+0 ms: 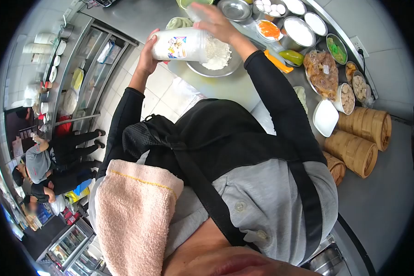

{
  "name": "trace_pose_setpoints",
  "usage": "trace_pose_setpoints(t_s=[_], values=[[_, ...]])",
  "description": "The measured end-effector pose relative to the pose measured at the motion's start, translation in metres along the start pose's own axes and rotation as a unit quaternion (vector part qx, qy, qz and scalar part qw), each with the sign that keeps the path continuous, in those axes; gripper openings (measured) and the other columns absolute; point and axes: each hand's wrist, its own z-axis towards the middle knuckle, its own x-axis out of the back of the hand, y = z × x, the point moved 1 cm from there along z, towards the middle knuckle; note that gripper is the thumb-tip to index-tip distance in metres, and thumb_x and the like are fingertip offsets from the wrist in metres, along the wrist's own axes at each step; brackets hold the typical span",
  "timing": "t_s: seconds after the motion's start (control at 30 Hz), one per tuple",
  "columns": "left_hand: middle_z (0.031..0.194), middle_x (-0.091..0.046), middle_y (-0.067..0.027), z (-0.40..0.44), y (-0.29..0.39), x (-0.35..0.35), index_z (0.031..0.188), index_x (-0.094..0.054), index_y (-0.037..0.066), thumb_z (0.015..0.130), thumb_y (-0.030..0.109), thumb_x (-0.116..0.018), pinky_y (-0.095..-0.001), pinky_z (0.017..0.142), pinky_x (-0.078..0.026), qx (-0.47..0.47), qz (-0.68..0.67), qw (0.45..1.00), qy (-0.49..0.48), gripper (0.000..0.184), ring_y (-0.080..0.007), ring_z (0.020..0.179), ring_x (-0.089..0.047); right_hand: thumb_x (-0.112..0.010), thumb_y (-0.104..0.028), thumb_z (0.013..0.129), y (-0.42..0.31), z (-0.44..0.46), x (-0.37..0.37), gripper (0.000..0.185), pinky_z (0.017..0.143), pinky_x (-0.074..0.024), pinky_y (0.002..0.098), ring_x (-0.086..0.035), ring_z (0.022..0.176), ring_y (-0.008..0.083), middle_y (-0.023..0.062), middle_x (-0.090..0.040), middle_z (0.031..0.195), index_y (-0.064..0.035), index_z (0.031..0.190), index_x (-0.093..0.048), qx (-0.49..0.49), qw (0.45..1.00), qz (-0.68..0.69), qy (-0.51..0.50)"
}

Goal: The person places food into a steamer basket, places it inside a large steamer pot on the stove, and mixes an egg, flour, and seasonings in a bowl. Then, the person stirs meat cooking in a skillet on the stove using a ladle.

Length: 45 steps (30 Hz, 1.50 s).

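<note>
My left hand [147,56] is wrapped round the base of a clear plastic jar [177,44] with a colourful label. The jar lies tipped on its side, its mouth pointing right. White flour [216,54] lies at the mouth and in the metal bowl [210,72] below. Close above the jar's mouth end is my right hand [218,26]. Its fingers are smeared by motion, with a pale blur beside them, so I cannot make out whether they hold anything. The bowl stands on a pale board [225,89].
Eggs [270,8], tubs of white powder [299,31], a green pepper-like vegetable [291,57] and an orange-handled tool [278,62] lie to the right. A bag of brown food [321,73], a white container [325,117] and bamboo steamers [352,152] stand nearer. Two people [39,161] stand at the left.
</note>
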Motion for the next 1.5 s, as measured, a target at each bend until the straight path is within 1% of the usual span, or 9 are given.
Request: trace_pose_setpoints(t_s=[0.07,0.27,0.37,0.4,0.5,0.6,0.83,0.97,1.5], values=[[0.134,-0.053,-0.0117,-0.001,0.0,-0.001,0.153,-0.028,0.016,0.095,0.048,-0.049,-0.044,0.064,-0.059,-0.002,-0.004,1.0,0.002,0.069,-0.0281,0.108,-0.065,-0.067,-0.032,0.091,0.004,0.005,0.006,0.07,0.116,-0.0291,0.0383,-0.037,0.142,0.0285,0.0201,-0.041,0.151,0.0004,0.147,-0.041,-0.008,0.997,0.03,0.068],[0.133,-0.054,-0.0121,0.001,0.0,-0.003,0.153,-0.028,0.016,0.095,0.048,-0.05,-0.0433,0.063,-0.059,-0.013,-0.004,1.0,0.009,0.07,-0.0283,0.107,-0.066,-0.061,-0.023,0.09,0.011,0.006,0.002,0.07,0.119,-0.0219,0.0368,-0.024,0.148,0.0286,0.0222,-0.03,0.157,-0.0006,0.152,-0.034,0.048,0.996,-0.072,-0.014],[0.132,-0.055,-0.0128,-0.005,0.002,-0.002,0.153,-0.027,0.015,0.095,0.048,-0.049,-0.0424,0.062,-0.06,-0.016,0.009,1.0,0.01,0.07,-0.0285,0.106,-0.066,-0.072,-0.043,0.081,-0.016,0.0,0.006,0.074,0.115,-0.0301,0.0396,-0.036,0.141,0.0328,0.0206,-0.043,0.148,-0.0115,0.145,-0.05,-0.036,0.999,0.025,0.033],[0.132,-0.055,-0.0131,-0.004,0.004,-0.003,0.153,-0.027,0.015,0.095,0.048,-0.049,-0.0422,0.062,-0.06,-0.019,0.016,1.0,0.006,0.07,-0.0285,0.106,-0.067,-0.067,-0.041,0.087,-0.007,0.006,0.007,0.072,0.117,-0.0281,0.0394,-0.038,0.139,0.0316,0.017,-0.043,0.146,-0.0135,0.149,-0.044,-0.013,0.993,0.077,0.089],[0.132,-0.055,-0.0138,-0.002,0.003,0.001,0.153,-0.027,0.014,0.095,0.048,-0.049,-0.0418,0.062,-0.06,-0.019,0.009,1.0,-0.011,0.07,-0.0288,0.107,-0.067,-0.067,-0.041,0.087,-0.009,-0.003,0.0,0.072,0.117,-0.0275,0.0387,-0.037,0.14,0.0307,0.0166,-0.041,0.149,-0.0134,0.15,-0.043,0.006,0.997,-0.048,-0.055],[0.132,-0.055,-0.0138,-0.002,0.003,-0.001,0.153,-0.026,0.014,0.096,0.047,-0.049,-0.0412,0.062,-0.06,-0.017,-0.005,1.0,0.006,0.07,-0.0287,0.105,-0.067,-0.071,-0.045,0.083,-0.011,0.004,0.007,0.076,0.115,-0.031,0.0389,-0.038,0.14,0.0326,0.019,-0.043,0.148,-0.0085,0.145,-0.048,-0.019,0.995,0.033,0.088],[0.131,-0.055,-0.0124,-0.002,0.002,-0.001,0.153,-0.027,0.014,0.096,0.048,-0.049,-0.0422,0.065,-0.06,-0.015,-0.021,1.0,0.005,0.069,-0.0281,0.106,-0.066,-0.07,-0.047,0.083,-0.014,-0.004,0.004,0.077,0.117,-0.0276,0.0387,-0.035,0.142,0.033,0.0197,-0.041,0.15,-0.0112,0.146,-0.047,-0.064,0.995,0.051,-0.049],[0.131,-0.055,-0.0122,-0.001,0.002,-0.002,0.153,-0.027,0.014,0.096,0.048,-0.049,-0.0422,0.065,-0.06,-0.021,-0.018,1.0,0.0,0.069,-0.028,0.106,-0.066,-0.07,-0.048,0.082,-0.01,0.0,0.012,0.081,0.117,-0.0272,0.0382,-0.035,0.142,0.0335,0.0205,-0.038,0.152,-0.01,0.148,-0.044,-0.017,0.997,0.006,0.07],[0.135,-0.055,-0.0133,-0.002,-0.001,0.006,0.155,-0.025,0.017,0.096,0.055,-0.048,-0.0488,0.07,-0.061,-0.02,-0.005,1.0,0.004,0.073,-0.0325,0.108,-0.066,-0.069,-0.046,0.084,-0.004,-0.003,0.01,0.079,0.117,-0.0271,0.0392,-0.037,0.141,0.0321,0.0198,-0.042,0.149,-0.0085,0.148,-0.044,-0.025,0.998,0.052,0.02]])
